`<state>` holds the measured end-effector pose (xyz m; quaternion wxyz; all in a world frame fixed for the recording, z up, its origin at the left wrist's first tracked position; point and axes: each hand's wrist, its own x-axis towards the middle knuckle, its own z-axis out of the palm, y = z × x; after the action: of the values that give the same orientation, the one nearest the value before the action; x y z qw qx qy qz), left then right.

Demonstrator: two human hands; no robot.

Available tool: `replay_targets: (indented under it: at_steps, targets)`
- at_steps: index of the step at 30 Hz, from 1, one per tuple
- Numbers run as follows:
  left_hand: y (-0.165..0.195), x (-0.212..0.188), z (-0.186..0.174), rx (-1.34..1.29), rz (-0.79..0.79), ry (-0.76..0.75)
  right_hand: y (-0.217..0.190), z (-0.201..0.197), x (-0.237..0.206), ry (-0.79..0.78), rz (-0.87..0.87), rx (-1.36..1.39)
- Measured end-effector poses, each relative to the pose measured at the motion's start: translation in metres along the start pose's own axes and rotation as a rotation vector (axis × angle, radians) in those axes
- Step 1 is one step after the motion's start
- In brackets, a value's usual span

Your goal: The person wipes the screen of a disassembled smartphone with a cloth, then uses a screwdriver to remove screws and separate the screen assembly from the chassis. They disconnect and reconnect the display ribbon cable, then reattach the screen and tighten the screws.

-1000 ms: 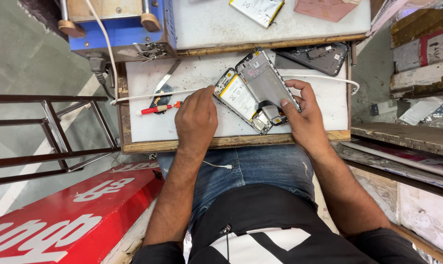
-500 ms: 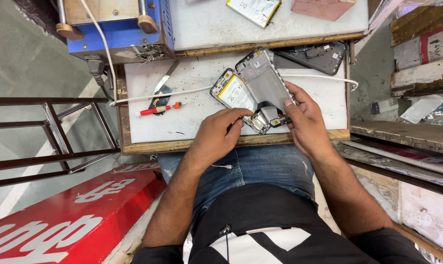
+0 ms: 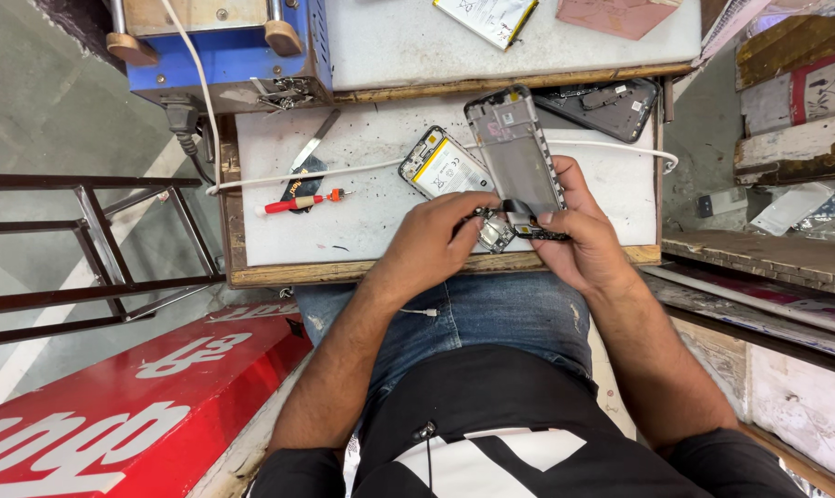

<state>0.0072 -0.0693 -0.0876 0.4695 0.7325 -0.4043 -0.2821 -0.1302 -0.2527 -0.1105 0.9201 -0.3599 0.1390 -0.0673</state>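
Left hand (image 3: 436, 242) now at phone frame (image 3: 514, 148), long axis pointing away

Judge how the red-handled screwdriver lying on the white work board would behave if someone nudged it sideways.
The red-handled screwdriver looks slim and round, so it would probably roll rather than slide. It seems light for its length, so a small push should move it. The white cable just beyond it might stop a roll that way.

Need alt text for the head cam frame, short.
Seen from above, a seated person's right hand holds an opened phone frame over a white work board, while the left hand works at its lower end. A phone body with its battery showing and a red-handled screwdriver lie nearby.
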Motion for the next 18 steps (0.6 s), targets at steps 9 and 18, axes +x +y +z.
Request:
replay_targets:
  at_steps: [9, 18]
  targets:
    - [-0.006, -0.026, -0.021, -0.292, -0.333, 0.099, 0.011, 0.003, 0.009, 0.072, -0.182, -0.339]
    - [-0.018, -0.021, -0.022, -0.020, -0.289, 0.303, 0.012, 0.001, 0.014, 0.034, -0.282, -0.153]
